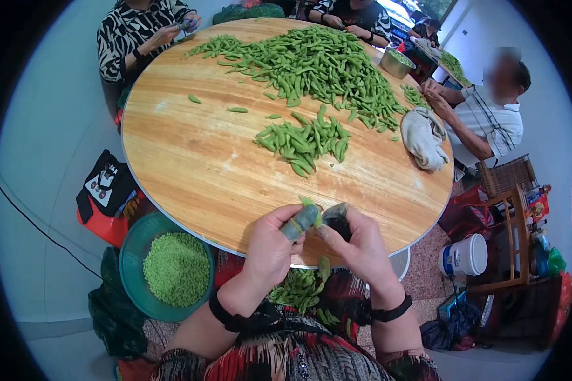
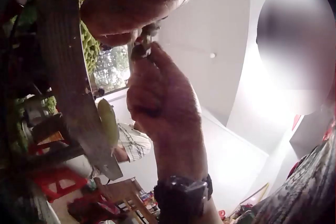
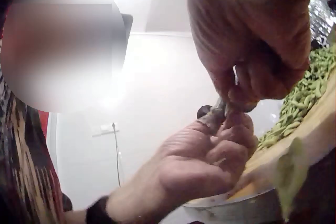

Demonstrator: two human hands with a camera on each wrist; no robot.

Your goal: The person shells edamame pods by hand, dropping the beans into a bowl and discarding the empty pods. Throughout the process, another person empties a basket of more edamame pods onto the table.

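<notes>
Just off the surface (image 1: 190,171) edge, both hands, left (image 1: 270,244) and right (image 1: 356,244), pinch one pod (image 1: 300,221), likely light, bendy and best held by its ends.

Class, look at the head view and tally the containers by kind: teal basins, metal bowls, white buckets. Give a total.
Teal basin of shelled beans: 1
Metal bowl on the table: 1
White bucket on the floor: 1
Total: 3

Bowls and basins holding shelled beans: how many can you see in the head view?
2: a teal basin on the floor, left of the table; a metal bowl at the table's far right edge. Others may be hidden.
</notes>
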